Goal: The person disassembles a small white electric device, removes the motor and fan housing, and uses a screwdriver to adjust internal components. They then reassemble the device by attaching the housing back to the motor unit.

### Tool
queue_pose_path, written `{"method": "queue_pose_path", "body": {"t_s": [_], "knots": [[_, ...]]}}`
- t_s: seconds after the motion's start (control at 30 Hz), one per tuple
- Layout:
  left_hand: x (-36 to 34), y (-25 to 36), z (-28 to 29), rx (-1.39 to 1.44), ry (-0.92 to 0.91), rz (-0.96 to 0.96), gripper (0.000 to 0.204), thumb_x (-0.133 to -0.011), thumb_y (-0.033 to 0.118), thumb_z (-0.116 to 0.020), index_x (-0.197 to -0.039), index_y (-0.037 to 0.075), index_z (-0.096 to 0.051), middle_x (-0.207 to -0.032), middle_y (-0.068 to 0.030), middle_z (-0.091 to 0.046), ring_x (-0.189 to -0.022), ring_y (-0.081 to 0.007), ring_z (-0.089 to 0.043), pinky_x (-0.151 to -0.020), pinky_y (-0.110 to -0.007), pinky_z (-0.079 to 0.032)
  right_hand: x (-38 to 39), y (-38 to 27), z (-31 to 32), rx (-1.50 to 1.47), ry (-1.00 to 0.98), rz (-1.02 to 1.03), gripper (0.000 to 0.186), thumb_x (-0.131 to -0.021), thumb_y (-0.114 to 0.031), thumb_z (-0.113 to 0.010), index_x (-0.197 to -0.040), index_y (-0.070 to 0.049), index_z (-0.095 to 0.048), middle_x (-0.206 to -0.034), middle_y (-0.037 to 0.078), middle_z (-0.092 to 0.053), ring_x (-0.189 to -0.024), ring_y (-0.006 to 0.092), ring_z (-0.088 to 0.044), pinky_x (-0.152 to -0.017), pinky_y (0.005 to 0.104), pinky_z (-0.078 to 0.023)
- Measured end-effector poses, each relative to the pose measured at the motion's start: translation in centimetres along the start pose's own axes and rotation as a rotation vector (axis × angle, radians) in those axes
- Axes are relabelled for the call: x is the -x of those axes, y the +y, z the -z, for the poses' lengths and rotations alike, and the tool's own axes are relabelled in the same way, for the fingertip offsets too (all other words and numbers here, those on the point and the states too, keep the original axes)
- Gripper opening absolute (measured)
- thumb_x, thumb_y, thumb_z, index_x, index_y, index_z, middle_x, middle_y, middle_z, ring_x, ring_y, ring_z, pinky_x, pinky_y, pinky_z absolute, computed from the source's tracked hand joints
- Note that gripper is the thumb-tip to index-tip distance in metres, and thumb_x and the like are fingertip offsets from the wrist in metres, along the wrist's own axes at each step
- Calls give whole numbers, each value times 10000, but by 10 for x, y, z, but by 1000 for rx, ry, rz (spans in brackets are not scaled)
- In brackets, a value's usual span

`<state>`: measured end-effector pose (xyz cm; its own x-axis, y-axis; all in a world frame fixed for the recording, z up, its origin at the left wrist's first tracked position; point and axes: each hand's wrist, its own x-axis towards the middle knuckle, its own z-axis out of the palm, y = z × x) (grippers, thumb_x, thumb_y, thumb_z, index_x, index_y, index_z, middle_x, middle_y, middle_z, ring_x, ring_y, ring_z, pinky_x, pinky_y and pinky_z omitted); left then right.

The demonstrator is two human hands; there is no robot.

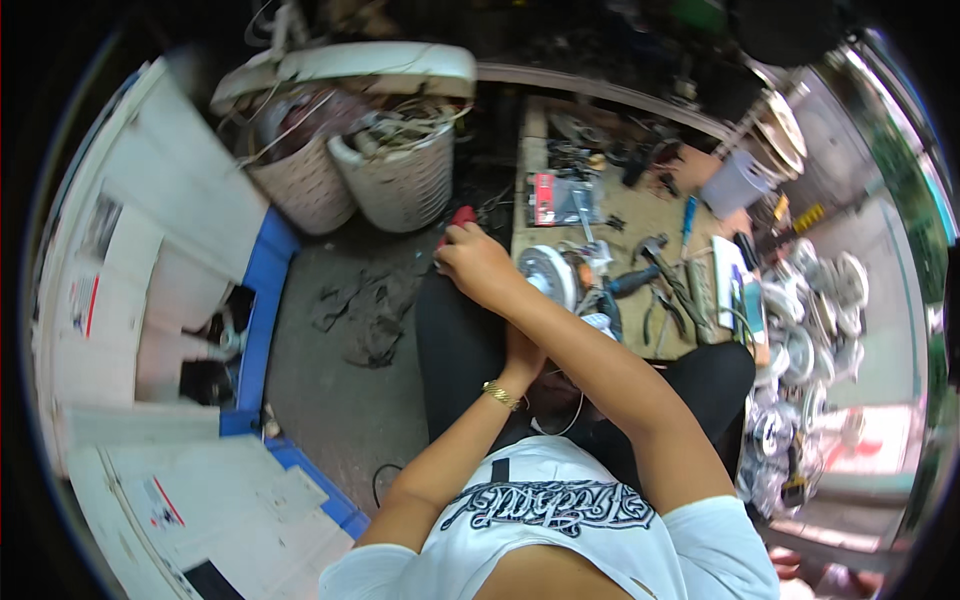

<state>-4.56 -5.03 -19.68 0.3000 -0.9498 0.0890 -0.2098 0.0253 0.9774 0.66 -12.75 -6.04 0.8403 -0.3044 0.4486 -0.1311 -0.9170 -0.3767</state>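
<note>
My right forearm crosses over my left one. Beyond my left thigh, my right hand (pixel 475 262) is closed on a small red thing (pixel 463 217), mostly covered by the fingers, so its kind does not show. My left hand (pixel 522 352), below a gold-coloured wristband (pixel 500 395), is largely hidden under the right forearm; its fingers do not show. Just past that forearm stands a white round disc-shaped part (pixel 545 272) with a grey rim. Whether my left hand touches it, I cannot tell.
On the low work board (pixel 625 215) lie a hammer (pixel 650 245), pliers (pixel 665 315), a blue-handled screwdriver (pixel 689 215) and a clear packet (pixel 570 200). White round parts (pixel 800 350) pile up at right. Two baskets (pixel 400 180) of scrap stand far left; dark cloth (pixel 375 325) lies on the floor.
</note>
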Motion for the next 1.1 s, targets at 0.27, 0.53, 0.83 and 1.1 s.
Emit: {"method": "queue_pose_path", "body": {"t_s": [0.27,0.53,0.83,1.1], "knots": [[10,-5,3,313,306,-56,608,-937,196,-657,-1428,-9,-364,-1357,-143,-501,-1221,-216,-507,-1028,-334,-409,-3,-11,63,-284,487,-63,414,-736,-55,-767,-1134,-46,-650,-993,136,-627,-954,359,-601,-833,417,-493],[11,34,3,571,331,102,614,-909,40,-621,-1445,26,-322,-1256,-101,-506,-1076,-178,-520,-958,-307,-434,29,31,117,-24,186,12,447,-698,-52,-779,-1130,-103,-679,-1017,95,-656,-984,303,-612,-849,400,-506],[1,69,1,724,333,227,585,-941,43,-604,-1461,17,-337,-1426,-128,-442,-1304,-213,-444,-1112,-345,-336,243,284,297,570,163,-734,356,-721,-73,-747,-1061,-42,-650,-1013,186,-660,-1010,386,-617,-893,427,-497],[23,77,13,720,361,348,658,-948,81,-607,-1484,-35,-244,-1463,-162,-398,-1348,-235,-398,-1140,-364,-301,229,343,292,598,382,-900,513,-812,-296,-736,-1273,-140,-576,-1032,183,-667,-999,377,-641,-833,482,-509]]}}
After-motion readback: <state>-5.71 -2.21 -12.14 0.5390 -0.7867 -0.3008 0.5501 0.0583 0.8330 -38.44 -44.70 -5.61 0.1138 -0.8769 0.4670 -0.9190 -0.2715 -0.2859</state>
